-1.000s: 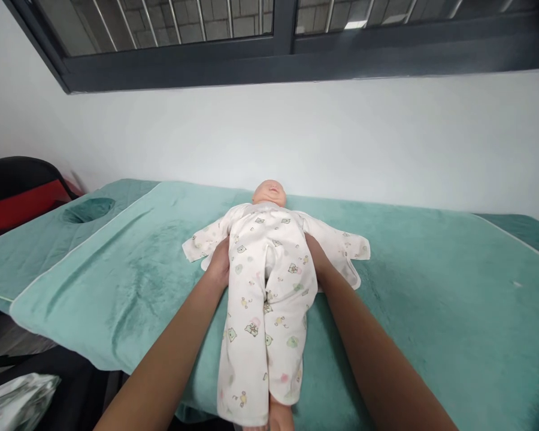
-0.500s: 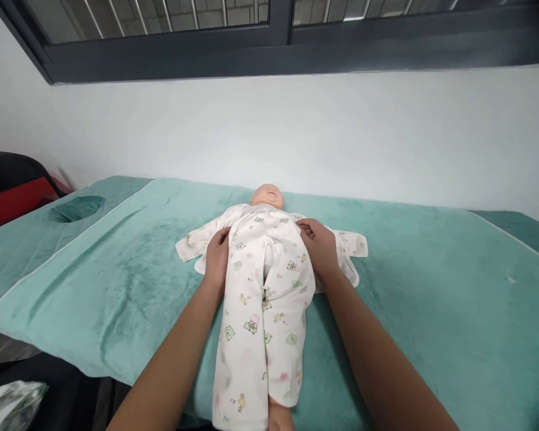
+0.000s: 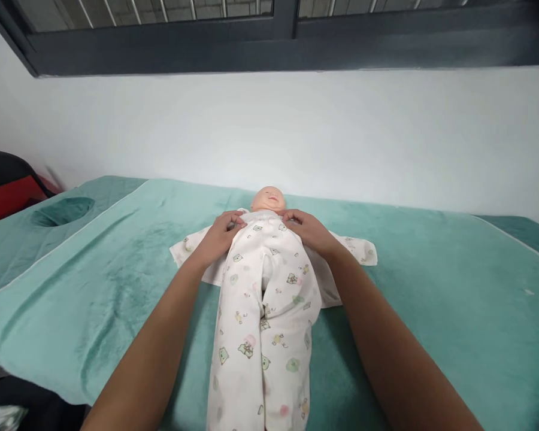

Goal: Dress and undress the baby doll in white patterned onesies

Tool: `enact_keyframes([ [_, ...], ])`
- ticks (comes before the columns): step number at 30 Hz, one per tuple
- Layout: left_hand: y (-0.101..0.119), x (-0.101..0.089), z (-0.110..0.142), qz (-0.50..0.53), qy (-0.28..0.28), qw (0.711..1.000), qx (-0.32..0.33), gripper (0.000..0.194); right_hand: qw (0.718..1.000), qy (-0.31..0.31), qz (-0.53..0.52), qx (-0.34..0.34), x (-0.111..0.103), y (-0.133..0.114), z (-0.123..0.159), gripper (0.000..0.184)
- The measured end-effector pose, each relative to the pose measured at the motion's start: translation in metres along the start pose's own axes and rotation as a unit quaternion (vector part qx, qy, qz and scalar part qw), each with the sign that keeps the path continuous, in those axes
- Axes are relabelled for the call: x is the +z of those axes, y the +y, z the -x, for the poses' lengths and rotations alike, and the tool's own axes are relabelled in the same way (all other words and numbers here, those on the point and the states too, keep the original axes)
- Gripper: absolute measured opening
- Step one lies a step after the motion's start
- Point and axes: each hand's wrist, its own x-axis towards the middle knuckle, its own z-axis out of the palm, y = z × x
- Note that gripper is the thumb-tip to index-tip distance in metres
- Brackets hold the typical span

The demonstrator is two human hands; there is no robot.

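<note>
A baby doll (image 3: 268, 199) lies on its back, its head toward the wall. Its white printed baby pants (image 3: 269, 269) reach up to the chest, and their lower ends run out of view. A matching baby jacket (image 3: 362, 248) spreads out beneath, sleeves to both sides. My left hand (image 3: 224, 234) has its fingers closed at the upper left edge of the pants, near the chest. Opposite it, my right hand (image 3: 309, 230) pinches the upper right edge close to the neck. The fingertips partly cover the cloth they grip.
Under the doll is a bed with a green plush cover (image 3: 117, 287), which has a round hole (image 3: 65, 211) at its left end. A white wall (image 3: 269, 131) and a dark window frame (image 3: 161, 51) stand behind. A red and black object (image 3: 11, 191) is at the far left.
Both hands have moved up from the sides of the pants to their top edge near the doll's neck. The view has shifted slightly, and the bare foot at the bottom is out of sight.
</note>
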Motion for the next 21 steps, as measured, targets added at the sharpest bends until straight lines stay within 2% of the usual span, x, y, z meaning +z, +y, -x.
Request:
enact_keyframes([
  [3, 0.004, -0.004, -0.007, -0.025, -0.053, 0.998, -0.013, 0.022, 1.000, -0.024, -0.007, -0.016, -0.001, 0.003, -0.002, 0.030],
  [5, 0.005, -0.005, -0.013, -0.059, -0.055, 0.997, -0.007, 0.022, 1.000, -0.013, 0.000, -0.017, 0.001, 0.004, -0.005, 0.028],
  [10, -0.004, 0.008, -0.029, -0.165, 0.080, 0.983, -0.026, 0.016, 0.991, 0.103, 0.075, 0.037, 0.012, 0.010, -0.013, 0.021],
  [14, -0.015, 0.020, -0.030, -0.130, 0.117, 0.985, 0.001, 0.010, 0.986, 0.155, 0.042, 0.048, 0.022, 0.017, -0.016, 0.016],
  [18, -0.025, 0.021, -0.015, -0.125, 0.164, 0.977, 0.060, 0.019, 0.980, 0.198, -0.028, 0.005, 0.028, 0.015, -0.003, 0.015],
  [21, -0.022, 0.022, 0.010, -0.144, 0.216, 0.961, 0.097, 0.022, 0.975, 0.220, -0.025, -0.018, 0.034, 0.001, 0.020, 0.021],
])
